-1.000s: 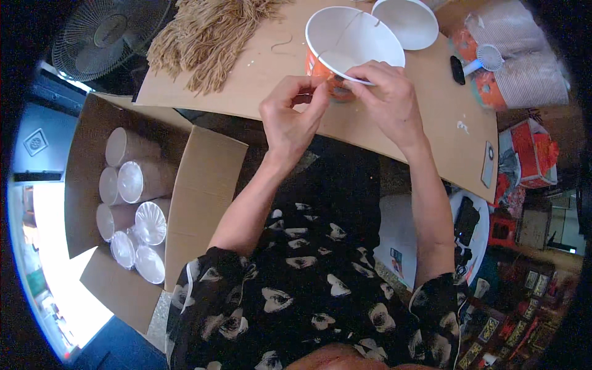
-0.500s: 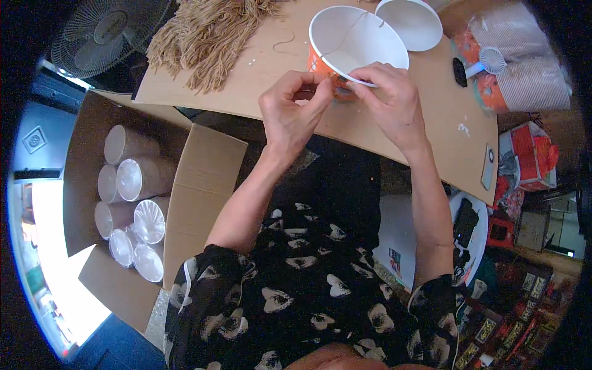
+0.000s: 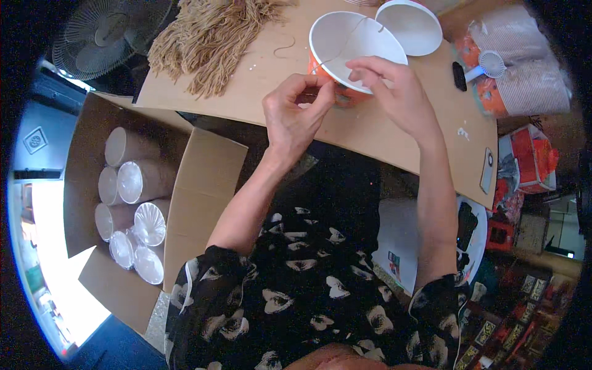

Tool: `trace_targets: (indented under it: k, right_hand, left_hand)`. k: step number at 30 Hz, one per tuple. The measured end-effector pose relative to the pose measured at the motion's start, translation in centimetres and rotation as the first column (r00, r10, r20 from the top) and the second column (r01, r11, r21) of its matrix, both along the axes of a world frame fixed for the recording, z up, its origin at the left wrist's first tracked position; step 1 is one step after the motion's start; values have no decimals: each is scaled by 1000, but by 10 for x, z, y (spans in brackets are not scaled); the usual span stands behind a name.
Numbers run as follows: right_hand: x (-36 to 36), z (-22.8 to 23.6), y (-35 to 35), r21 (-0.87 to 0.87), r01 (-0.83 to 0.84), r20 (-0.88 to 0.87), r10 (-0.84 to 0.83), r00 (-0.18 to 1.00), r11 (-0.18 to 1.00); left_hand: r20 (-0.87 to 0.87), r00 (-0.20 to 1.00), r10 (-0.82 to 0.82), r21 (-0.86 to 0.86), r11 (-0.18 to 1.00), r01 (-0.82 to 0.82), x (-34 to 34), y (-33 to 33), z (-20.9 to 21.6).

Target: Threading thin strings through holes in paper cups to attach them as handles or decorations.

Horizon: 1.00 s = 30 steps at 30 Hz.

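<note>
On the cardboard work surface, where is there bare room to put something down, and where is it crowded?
Bare cardboard sheet lies along the near edge, between the left hand and the phone, and also between the pile of tan cords and the orange paper bucket. The far right is crowded: a white lid, a small handheld fan, bagged cup stacks.
</note>
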State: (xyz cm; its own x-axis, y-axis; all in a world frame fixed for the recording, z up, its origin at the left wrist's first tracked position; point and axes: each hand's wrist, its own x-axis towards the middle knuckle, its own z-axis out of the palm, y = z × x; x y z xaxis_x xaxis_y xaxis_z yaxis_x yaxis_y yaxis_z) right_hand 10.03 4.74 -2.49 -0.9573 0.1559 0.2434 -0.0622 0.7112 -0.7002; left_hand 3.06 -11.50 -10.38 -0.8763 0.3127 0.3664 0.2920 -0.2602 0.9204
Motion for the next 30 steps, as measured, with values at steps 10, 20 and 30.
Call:
trace_targets:
  k: [10,20,30]
  right_hand:
    - [-30,17,6,-74,-199,339,212,916,977]
    - [-22,2,-2,6,-63,-105,63,992,998]
    - [-22,1,-8,-2,-28,-173,27,985,1000]
  left_hand:
    - [-41,999,7,-41,999,-9,-2,-3,-3]
    - [-825,530,197,-146,832,-536,-31,-37,37]
    - [-327,925,-192,-280,955,99,-63,-10,80]
